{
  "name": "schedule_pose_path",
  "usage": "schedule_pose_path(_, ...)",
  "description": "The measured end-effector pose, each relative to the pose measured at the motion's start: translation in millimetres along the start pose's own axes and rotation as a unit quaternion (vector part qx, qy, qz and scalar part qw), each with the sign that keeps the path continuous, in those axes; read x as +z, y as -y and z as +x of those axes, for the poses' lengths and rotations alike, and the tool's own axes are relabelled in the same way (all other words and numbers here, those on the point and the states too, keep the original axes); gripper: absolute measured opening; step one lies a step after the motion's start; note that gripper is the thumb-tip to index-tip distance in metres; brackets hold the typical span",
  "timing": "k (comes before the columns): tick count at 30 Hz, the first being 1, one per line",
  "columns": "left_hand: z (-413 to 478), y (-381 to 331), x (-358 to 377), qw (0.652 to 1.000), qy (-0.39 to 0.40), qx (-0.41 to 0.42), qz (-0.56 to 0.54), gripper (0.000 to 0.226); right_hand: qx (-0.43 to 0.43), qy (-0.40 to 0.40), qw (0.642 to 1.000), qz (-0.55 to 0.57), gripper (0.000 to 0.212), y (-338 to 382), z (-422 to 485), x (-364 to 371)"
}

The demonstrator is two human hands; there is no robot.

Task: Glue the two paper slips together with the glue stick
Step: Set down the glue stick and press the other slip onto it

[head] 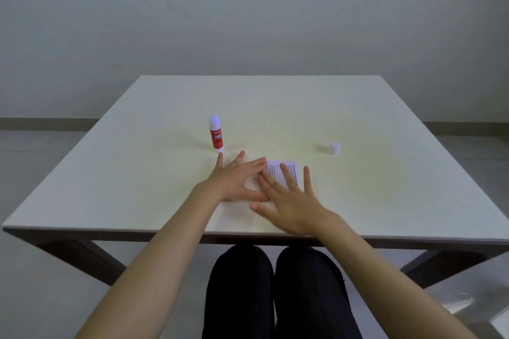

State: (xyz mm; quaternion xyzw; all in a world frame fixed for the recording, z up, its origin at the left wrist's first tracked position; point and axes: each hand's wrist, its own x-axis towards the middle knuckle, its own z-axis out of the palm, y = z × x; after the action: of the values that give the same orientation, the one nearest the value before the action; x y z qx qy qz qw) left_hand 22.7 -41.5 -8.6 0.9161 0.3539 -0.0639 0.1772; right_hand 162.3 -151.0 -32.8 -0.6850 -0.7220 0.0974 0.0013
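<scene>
Looking down from head height, the view took in a person's dark-clad knees (pixel 275 283) at the bottom centre of the frame, tucked under the near edge of a white table (pixel 137 173). Two bare forearms reached up from the lower corners and met just below the middle of the frame. The right hand (pixel 289 201) lay flat with fingers spread and relaxed, pressing on the printed paper slips (pixel 289 170). The left hand (pixel 234 181), also splayed and gripping nothing, rested on the slips' left side, its fingertips touching those of the right. Whether the slips lay stacked or side by side could not be told. Beyond the left hand, left of centre, stood the red glue stick (pixel 216 135), upright and uncapped. Its white cap (pixel 334 148) sat well apart, right of centre. A pale wall (pixel 248 8) filled the upper frame.
</scene>
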Motion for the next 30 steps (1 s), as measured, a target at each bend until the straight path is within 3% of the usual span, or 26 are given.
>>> schedule_pose_path(3,-1,0,-1,1.000,0.010,0.001,0.002,0.091,-0.008,0.016,1.000,-0.022,0.085,-18,-3,-3)
schedule_pose_path(6,-1,-1,-2,1.000,0.026,-0.004,0.010,0.093,0.075,0.036,0.996,-0.044,0.076,-43,6,-22)
schedule_pose_path(8,-1,-1,-3,0.999,0.029,-0.005,0.014,0.093,0.095,0.028,0.993,-0.059,0.081,-42,6,-24)
schedule_pose_path(12,-1,-2,-4,1.000,0.030,-0.007,0.005,0.093,-0.026,-0.008,0.997,-0.068,0.101,-6,-13,2)
schedule_pose_path(14,-1,-3,-4,0.999,0.038,-0.008,0.001,0.094,-0.034,-0.001,0.998,-0.057,0.097,-8,-16,3)
schedule_pose_path(19,-1,-4,-6,0.999,0.051,-0.013,-0.004,0.096,0.093,0.044,0.994,-0.040,0.082,-39,-1,-27)
schedule_pose_path(23,0,-1,-3,0.999,0.042,-0.006,-0.020,0.094,-0.013,0.037,0.999,-0.023,0.100,-8,-15,-6)
schedule_pose_path(25,1,0,-1,0.999,0.042,-0.004,-0.034,0.094,-0.040,0.049,0.998,-0.010,0.096,-9,-21,-1)
schedule_pose_path(30,2,1,-1,0.999,0.048,-0.004,-0.025,0.096,0.087,0.061,0.994,-0.023,0.081,-39,-12,-27)
